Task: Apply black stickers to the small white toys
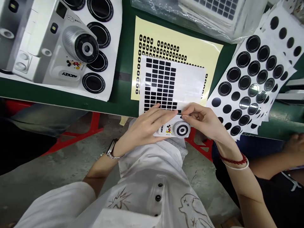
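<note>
A small white toy camera (160,134) with a Mickey picture and a ringed lens lies at the table's front edge, lens facing up. My left hand (148,125) holds its left side, fingers stretched over its upper edge. Thumb and forefinger of my right hand (205,122) are pinched at the camera's upper right edge, beside a small dark patch; what they hold, if anything, I cannot make out. Just beyond the camera is a white sheet (188,80) of black rectangular stickers, several spots bare. It overlaps a yellow sheet (163,30) of small black oval stickers.
More silver-white toy cameras (66,71) stand at left on a sheet of round black stickers (93,83). At right lie stacked sheets of round stickers (244,82). A plastic bag (161,9) of sheets is at the back. Another person's arm (273,161) is at right.
</note>
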The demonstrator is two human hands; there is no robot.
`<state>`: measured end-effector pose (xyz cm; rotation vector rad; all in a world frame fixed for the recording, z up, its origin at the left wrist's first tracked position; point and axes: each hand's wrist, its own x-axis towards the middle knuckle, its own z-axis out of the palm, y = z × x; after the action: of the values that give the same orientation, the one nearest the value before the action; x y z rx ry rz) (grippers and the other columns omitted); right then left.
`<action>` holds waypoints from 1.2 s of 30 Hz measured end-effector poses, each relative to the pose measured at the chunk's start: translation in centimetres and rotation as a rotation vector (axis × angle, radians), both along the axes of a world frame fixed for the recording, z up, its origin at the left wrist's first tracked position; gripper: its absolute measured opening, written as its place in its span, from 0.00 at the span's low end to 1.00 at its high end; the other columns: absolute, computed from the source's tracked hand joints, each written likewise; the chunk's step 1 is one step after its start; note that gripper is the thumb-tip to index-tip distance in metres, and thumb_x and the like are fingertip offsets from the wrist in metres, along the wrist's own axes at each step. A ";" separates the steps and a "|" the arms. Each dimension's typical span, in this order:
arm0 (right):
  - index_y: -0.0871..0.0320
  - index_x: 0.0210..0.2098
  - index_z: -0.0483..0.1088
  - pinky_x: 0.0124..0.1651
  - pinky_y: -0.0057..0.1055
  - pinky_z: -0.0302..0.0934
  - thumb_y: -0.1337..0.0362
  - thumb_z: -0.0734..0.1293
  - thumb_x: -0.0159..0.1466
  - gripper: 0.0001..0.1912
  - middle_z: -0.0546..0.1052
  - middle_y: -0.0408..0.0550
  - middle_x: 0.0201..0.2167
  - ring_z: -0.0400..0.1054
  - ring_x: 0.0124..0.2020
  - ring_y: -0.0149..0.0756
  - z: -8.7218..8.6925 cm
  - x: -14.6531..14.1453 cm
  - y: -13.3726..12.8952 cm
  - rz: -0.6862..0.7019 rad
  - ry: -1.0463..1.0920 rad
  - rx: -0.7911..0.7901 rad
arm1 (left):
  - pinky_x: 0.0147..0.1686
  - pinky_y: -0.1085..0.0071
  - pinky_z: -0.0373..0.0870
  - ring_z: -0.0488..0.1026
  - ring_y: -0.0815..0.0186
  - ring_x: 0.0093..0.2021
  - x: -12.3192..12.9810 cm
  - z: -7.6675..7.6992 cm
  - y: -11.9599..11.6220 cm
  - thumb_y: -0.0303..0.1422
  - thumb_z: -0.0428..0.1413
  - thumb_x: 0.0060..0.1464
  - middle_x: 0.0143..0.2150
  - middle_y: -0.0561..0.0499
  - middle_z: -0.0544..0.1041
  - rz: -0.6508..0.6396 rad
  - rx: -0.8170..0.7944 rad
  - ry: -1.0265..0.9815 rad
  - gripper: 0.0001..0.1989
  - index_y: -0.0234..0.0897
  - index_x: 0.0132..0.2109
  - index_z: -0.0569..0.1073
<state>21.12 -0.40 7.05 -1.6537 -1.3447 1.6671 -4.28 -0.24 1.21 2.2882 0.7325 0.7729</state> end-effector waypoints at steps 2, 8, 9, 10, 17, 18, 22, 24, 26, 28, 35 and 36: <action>0.52 0.35 0.75 0.30 0.34 0.68 0.45 0.75 0.65 0.17 0.79 0.47 0.39 0.71 0.32 0.35 -0.1 -0.2 -0.2 -0.011 -0.004 0.029 | 0.69 0.36 0.70 0.78 0.51 0.60 0.0 0.0 0.0 0.42 0.62 0.69 0.61 0.39 0.79 0.002 -0.009 -0.005 0.40 0.38 0.78 0.53; 0.53 0.34 0.74 0.25 0.32 0.60 0.49 0.76 0.65 0.16 0.79 0.46 0.36 0.66 0.25 0.31 -0.3 -0.2 0.1 0.013 -0.059 0.003 | 0.68 0.39 0.73 0.79 0.52 0.59 0.2 -0.1 -0.1 0.43 0.61 0.69 0.62 0.39 0.79 0.006 -0.008 0.004 0.42 0.38 0.79 0.49; 0.53 0.34 0.74 0.24 0.31 0.57 0.50 0.76 0.65 0.15 0.79 0.46 0.34 0.64 0.24 0.30 -0.2 -0.2 0.3 0.029 -0.088 0.008 | 0.68 0.39 0.73 0.79 0.51 0.59 0.2 -0.1 -0.1 0.42 0.61 0.69 0.62 0.38 0.78 0.003 -0.002 0.007 0.42 0.38 0.79 0.49; 0.53 0.34 0.74 0.23 0.31 0.54 0.50 0.76 0.65 0.15 0.78 0.45 0.33 0.62 0.23 0.29 -0.1 -0.3 0.4 0.049 -0.118 0.016 | 0.68 0.39 0.73 0.79 0.51 0.59 0.2 -0.1 -0.1 0.42 0.62 0.69 0.62 0.38 0.78 0.002 0.004 0.006 0.42 0.38 0.79 0.49; 0.55 0.38 0.77 0.24 0.30 0.59 0.47 0.70 0.71 0.17 0.77 0.44 0.28 0.62 0.21 0.29 0.8 0.9 0.9 0.079 -0.074 0.017 | 0.68 0.38 0.73 0.78 0.48 0.61 -0.1 -0.1 0.1 0.43 0.63 0.68 0.62 0.36 0.78 0.005 -0.036 0.036 0.47 0.38 0.81 0.45; 0.55 0.39 0.77 0.26 0.31 0.62 0.47 0.69 0.72 0.18 0.78 0.45 0.30 0.64 0.23 0.29 0.9 1.2 0.8 0.036 -0.054 0.033 | 0.68 0.38 0.73 0.78 0.47 0.62 -0.1 0.0 0.1 0.43 0.63 0.68 0.62 0.36 0.78 0.000 -0.036 0.052 0.48 0.39 0.81 0.44; 0.55 0.44 0.80 0.28 0.32 0.60 0.51 0.72 0.70 0.14 0.79 0.46 0.35 0.63 0.24 0.29 1.0 1.5 0.1 -0.023 -0.153 0.108 | 0.69 0.38 0.72 0.77 0.47 0.63 -0.1 0.2 0.3 0.43 0.63 0.68 0.65 0.37 0.77 -0.019 -0.023 0.075 0.48 0.42 0.81 0.43; 0.56 0.41 0.80 0.29 0.32 0.57 0.56 0.75 0.67 0.10 0.80 0.47 0.39 0.61 0.25 0.28 0.8 0.8 0.0 0.031 -0.219 0.154 | 0.69 0.39 0.72 0.77 0.48 0.63 -0.1 0.3 0.4 0.43 0.62 0.68 0.64 0.38 0.77 -0.012 -0.009 0.073 0.47 0.42 0.81 0.43; 0.56 0.37 0.78 0.32 0.32 0.57 0.59 0.74 0.67 0.07 0.80 0.46 0.40 0.61 0.27 0.28 0.4 0.0 0.1 0.060 -0.252 0.204 | 0.69 0.40 0.72 0.78 0.48 0.63 -0.1 0.2 0.4 0.43 0.62 0.68 0.64 0.38 0.77 -0.001 0.008 0.082 0.46 0.43 0.81 0.45; 0.56 0.36 0.77 0.34 0.32 0.56 0.59 0.74 0.68 0.08 0.80 0.45 0.37 0.63 0.30 0.30 0.1 -0.7 0.5 0.064 -0.258 0.231 | 0.70 0.41 0.72 0.77 0.47 0.63 -0.1 0.0 0.5 0.44 0.63 0.68 0.65 0.38 0.76 0.000 0.025 0.094 0.45 0.44 0.80 0.47; 0.56 0.37 0.75 0.34 0.32 0.57 0.61 0.67 0.73 0.09 0.78 0.47 0.41 0.65 0.30 0.30 -0.3 0.6 -1.0 0.009 -0.362 0.487 | 0.70 0.39 0.72 0.77 0.45 0.64 -0.4 0.0 0.9 0.43 0.64 0.66 0.67 0.41 0.76 0.004 0.048 0.104 0.45 0.46 0.80 0.50; 0.56 0.37 0.75 0.33 0.32 0.58 0.61 0.65 0.74 0.10 0.78 0.48 0.43 0.66 0.31 0.30 -0.3 1.6 -2.0 -0.115 -0.423 0.544 | 0.70 0.39 0.71 0.77 0.45 0.64 -0.4 0.2 0.9 0.42 0.65 0.66 0.67 0.41 0.76 0.005 0.053 0.099 0.44 0.45 0.79 0.52</action>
<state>22.77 -2.42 6.75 -1.7430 -1.6690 0.7980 -4.72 0.67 1.41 2.3874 0.7714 0.6926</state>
